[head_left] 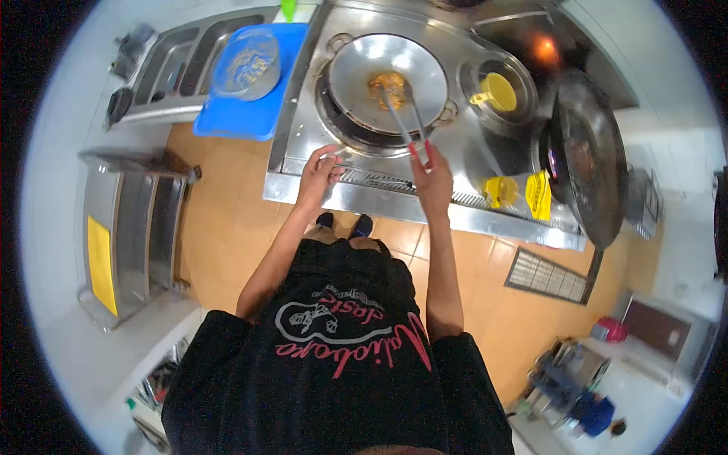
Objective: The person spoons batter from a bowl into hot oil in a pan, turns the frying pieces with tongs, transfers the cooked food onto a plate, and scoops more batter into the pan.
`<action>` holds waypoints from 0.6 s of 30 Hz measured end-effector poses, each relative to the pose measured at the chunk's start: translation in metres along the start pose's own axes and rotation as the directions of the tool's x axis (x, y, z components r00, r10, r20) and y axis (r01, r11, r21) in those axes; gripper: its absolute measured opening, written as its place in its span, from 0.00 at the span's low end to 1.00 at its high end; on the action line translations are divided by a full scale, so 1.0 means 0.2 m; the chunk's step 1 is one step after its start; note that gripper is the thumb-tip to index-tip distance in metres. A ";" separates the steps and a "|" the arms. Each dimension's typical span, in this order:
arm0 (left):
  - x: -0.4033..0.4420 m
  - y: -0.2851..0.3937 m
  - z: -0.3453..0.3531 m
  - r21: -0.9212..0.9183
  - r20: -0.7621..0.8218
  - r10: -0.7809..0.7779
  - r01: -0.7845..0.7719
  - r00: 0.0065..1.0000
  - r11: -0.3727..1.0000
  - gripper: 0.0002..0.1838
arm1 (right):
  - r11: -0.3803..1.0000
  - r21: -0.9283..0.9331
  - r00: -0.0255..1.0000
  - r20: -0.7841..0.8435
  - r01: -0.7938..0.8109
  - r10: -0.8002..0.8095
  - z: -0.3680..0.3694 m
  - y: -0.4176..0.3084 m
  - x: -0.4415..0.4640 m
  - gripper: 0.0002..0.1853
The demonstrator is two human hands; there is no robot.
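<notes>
My right hand (433, 182) is closed around the red-ended handles of metal tongs (395, 112). The tongs' arms reach down into a metal wok (355, 76) on the stove, where their tips meet a small heap of orange-brown food (387, 85). Two ring handles stick out from the wok's rim. My left hand (321, 174) hovers at the stove's front edge, its fingers loosely bent and apart, with nothing visible in them.
A yellow ladle-like cup (498, 92) sits in a round pan to the right. Yellow packets (538, 196) lie by a large dark wok (591, 159) tilted on its side. At left, a clear bowl (247, 67) stands on a blue board (227, 119) beside the sink (163, 68).
</notes>
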State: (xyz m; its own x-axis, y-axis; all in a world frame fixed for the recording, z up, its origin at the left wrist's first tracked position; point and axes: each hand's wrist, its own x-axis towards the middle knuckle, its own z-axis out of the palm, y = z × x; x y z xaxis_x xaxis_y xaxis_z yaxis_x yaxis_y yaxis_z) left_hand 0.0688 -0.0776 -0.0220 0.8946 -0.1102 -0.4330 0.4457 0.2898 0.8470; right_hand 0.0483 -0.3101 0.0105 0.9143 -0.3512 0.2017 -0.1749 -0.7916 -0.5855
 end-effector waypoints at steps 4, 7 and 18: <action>0.05 0.03 0.02 0.062 0.036 0.053 -0.055 0.998 0.997 0.13 | 0.997 0.066 0.994 -0.094 -0.044 0.050 0.01 -0.12 -0.23 0.22; 0.07 0.03 0.02 0.045 0.092 0.069 -0.073 0.993 0.996 0.12 | 0.985 0.154 0.973 -0.203 -0.081 0.112 0.04 -0.19 -0.37 0.24; -0.14 -0.06 0.07 0.179 0.385 -0.099 0.031 0.918 0.983 0.17 | 0.954 0.264 0.948 -0.242 -0.143 0.209 0.13 -0.27 -0.56 0.25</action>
State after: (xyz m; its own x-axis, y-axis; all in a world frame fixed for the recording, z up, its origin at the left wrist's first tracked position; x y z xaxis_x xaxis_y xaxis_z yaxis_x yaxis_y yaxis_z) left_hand 0.0399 -0.0922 -0.0157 0.7892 -0.4956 -0.3626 0.4717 0.1113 0.8747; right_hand -0.0357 -0.2147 0.0003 0.7414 -0.6192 0.2587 -0.2010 -0.5727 -0.7947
